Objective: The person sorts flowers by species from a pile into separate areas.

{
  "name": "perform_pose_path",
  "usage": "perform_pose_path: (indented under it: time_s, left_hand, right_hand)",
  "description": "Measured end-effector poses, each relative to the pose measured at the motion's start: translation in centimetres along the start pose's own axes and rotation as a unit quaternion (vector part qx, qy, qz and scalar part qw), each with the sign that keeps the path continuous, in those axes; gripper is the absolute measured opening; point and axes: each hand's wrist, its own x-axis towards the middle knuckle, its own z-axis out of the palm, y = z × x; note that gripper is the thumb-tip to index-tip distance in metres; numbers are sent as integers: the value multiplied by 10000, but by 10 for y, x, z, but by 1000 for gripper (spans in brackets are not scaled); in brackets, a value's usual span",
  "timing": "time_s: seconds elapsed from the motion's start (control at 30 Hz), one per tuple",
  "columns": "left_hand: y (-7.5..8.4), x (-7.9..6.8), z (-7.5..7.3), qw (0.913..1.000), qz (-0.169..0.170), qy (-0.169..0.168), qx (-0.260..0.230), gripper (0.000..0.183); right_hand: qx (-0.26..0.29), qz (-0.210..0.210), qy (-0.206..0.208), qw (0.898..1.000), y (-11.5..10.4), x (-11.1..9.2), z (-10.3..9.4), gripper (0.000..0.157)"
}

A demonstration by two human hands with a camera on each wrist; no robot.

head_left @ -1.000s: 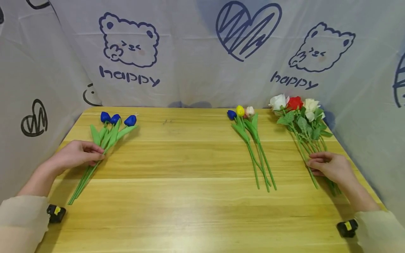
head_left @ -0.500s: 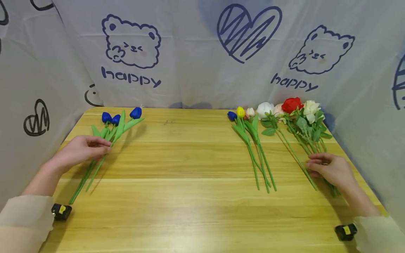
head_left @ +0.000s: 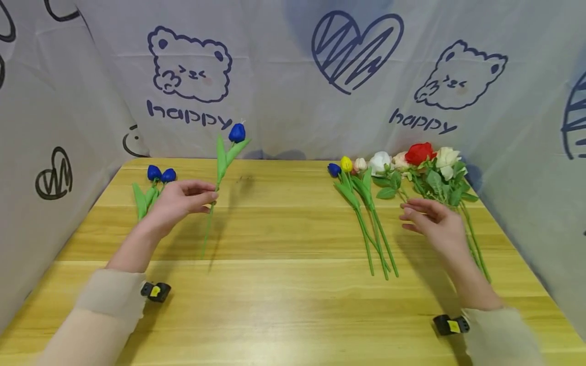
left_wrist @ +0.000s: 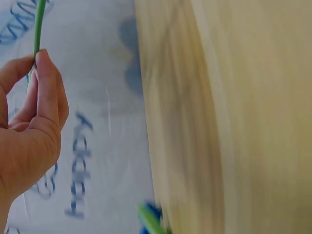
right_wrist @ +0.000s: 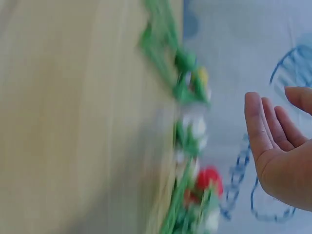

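Note:
In the head view my left hand (head_left: 180, 201) pinches the green stem of a single blue tulip (head_left: 237, 133) between thumb and fingertips, holding it upright above the table. The left wrist view shows the same pinch on the stem (left_wrist: 39, 24). Two other blue tulips (head_left: 161, 174) lie behind that hand, their lower stems hidden by it. My right hand (head_left: 437, 226) is over the rose stems with its fingers extended; the right wrist view shows nothing between fingers and thumb. Beyond it lie a white rose (head_left: 380, 163), a red rose (head_left: 420, 154) and a cream rose (head_left: 446, 161).
Blue, yellow and pale pink tulips (head_left: 373, 218) lie together left of the roses. The wooden table (head_left: 284, 295) ends at a white cloth backdrop (head_left: 274, 91) with drawn bears and hearts. A small black device (head_left: 156, 292) sits at each cuff.
My left hand has lifted one blue tulip from its group and carried it right. The white rose has shifted left of the bunch; my right hand has moved left and away from the stems.

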Motion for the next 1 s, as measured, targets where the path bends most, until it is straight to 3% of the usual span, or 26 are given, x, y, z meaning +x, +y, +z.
perform_pose_path:
  time_s: [0.2, 0.5, 0.73, 1.0]
  left_hand:
    - [16, 22, 53, 9960, 54, -7, -888, 41]
    - [36, 40, 120, 9772, 86, -219, -2112, 36]
    - [48, 44, 159, 9623, 39, -304, -2701, 31]
    - [44, 47, 177, 9626, -101, -387, -2678, 21]
  right_hand:
    - [-15, 28, -528, 9986, -7, 0, 59, 43]
    - [494, 451, -1549, 9857, -10, -4, 125, 39]
    - [193, 705, -1957, 9779, -11, -6, 146, 41]
    - [-78, 916, -1769, 9799, -13, -10, 148, 32]
